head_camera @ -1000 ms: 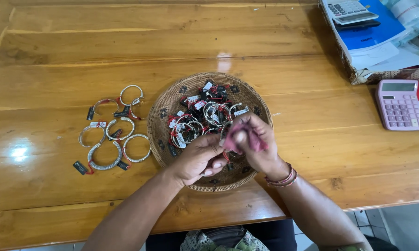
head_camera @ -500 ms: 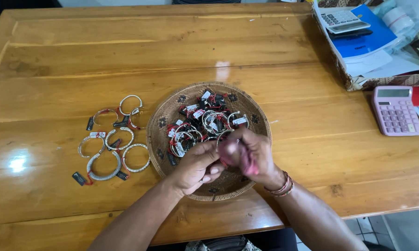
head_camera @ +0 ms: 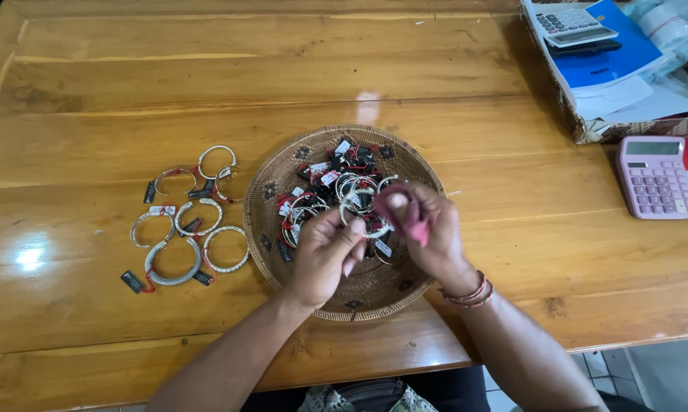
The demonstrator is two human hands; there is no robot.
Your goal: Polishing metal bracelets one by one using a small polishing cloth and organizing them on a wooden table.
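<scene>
Over a round woven basket (head_camera: 279, 179) my left hand (head_camera: 325, 255) pinches a silver bangle (head_camera: 359, 221) by its rim. My right hand (head_camera: 428, 233) presses a small pink cloth (head_camera: 414, 221) against the same bangle. Inside the basket lies a heap of silver bangles with red and black tags (head_camera: 325, 183). Both hands hover above the basket's front half, and the bangle is partly hidden by my fingers.
Several silver bangles (head_camera: 187, 217) with tags lie spread on the wooden table (head_camera: 130, 91) left of the basket. A pink calculator (head_camera: 655, 177) sits at the right. A box with a blue folder, papers and a grey calculator (head_camera: 580, 23) stands at the back right.
My hands have shifted a little over the basket while working the bangle with the cloth. The bangles on the table have not moved.
</scene>
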